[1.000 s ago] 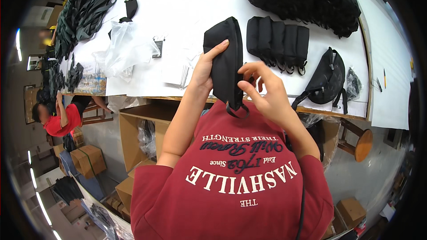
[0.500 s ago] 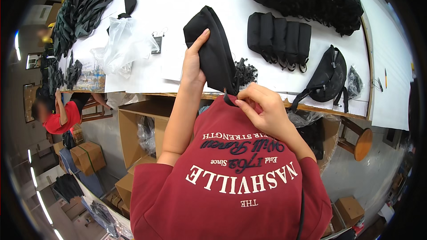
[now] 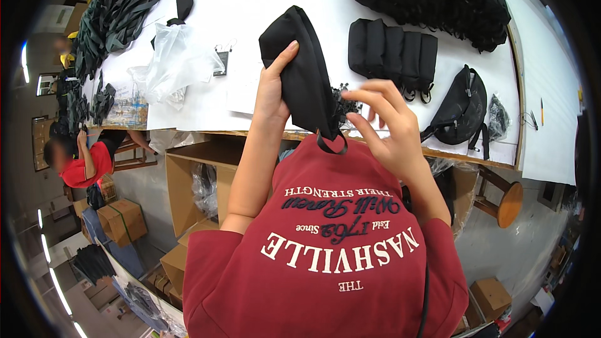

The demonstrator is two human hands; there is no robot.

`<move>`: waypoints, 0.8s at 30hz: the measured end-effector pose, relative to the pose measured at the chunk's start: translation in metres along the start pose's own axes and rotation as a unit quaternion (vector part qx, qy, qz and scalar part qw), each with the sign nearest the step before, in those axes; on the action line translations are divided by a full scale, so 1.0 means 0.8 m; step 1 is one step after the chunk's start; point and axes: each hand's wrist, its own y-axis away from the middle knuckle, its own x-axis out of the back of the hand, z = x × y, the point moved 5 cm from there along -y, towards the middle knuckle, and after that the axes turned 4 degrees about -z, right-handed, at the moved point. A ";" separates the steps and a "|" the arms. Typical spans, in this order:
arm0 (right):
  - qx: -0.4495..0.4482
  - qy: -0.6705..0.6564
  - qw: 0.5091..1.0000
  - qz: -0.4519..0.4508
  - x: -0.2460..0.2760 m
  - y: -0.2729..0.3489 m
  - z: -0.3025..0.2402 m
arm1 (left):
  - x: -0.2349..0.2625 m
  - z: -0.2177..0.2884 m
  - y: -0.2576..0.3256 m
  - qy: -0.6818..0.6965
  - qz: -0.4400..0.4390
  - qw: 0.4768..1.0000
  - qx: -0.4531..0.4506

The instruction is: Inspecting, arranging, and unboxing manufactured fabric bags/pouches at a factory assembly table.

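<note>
Black pouch (image 3: 305, 78) clamped by left hand (image 3: 270, 91), lower loop half-hidden, right hand (image 3: 387, 126) fingers spread.

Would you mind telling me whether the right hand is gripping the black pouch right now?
No, only the left hand holds the black pouch; the right hand hovers open beside it, fingers spread.
</note>
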 end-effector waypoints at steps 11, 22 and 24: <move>0.127 0.061 0.988 -0.069 -0.013 -0.009 -0.004 | 0.003 -0.001 0.003 -0.034 0.007 0.999 -0.006; 0.099 -0.009 0.987 -0.125 -0.016 -0.001 -0.006 | 0.000 -0.014 0.003 -0.044 0.002 0.998 0.032; 0.041 -0.039 0.995 -0.086 -0.013 -0.003 -0.002 | 0.001 -0.013 0.001 -0.039 -0.006 0.999 0.035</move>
